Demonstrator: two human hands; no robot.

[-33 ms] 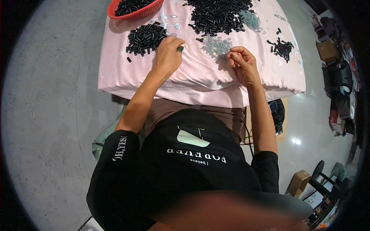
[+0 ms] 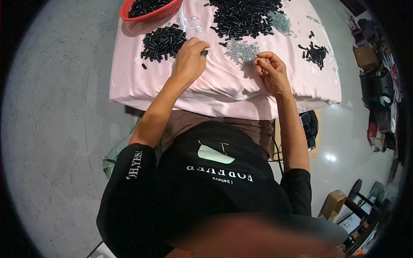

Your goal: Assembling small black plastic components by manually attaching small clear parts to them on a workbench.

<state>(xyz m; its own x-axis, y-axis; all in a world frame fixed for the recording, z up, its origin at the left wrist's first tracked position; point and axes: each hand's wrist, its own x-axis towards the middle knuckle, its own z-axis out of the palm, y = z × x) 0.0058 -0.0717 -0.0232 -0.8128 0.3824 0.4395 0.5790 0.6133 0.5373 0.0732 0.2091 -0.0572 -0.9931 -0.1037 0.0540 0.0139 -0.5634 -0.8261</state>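
My left hand [image 2: 190,59] is at the right edge of a small pile of short black tubes [image 2: 160,44], back up, its fingers curled and their tips partly hidden. A dark band or small dark piece shows at one finger; I cannot tell which. At the right side of a heap of small clear pieces [image 2: 241,52], my right hand [image 2: 272,71] has thumb and forefinger pinched together. Whatever sits in that pinch is too small to make out. One loose black tube [image 2: 144,66] lies below the left pile.
A red basket [image 2: 151,18] of black pieces stands at the far left of the pink cloth [image 2: 142,88]. A large black heap [image 2: 245,19] lies far middle, beside more clear pieces [image 2: 280,23]. Another black pile [image 2: 315,56] lies at the right. Boxes [image 2: 366,56] stand along the right wall.
My left hand has shifted slightly to the right, away from the small black pile. The right hand keeps its place and pinch.
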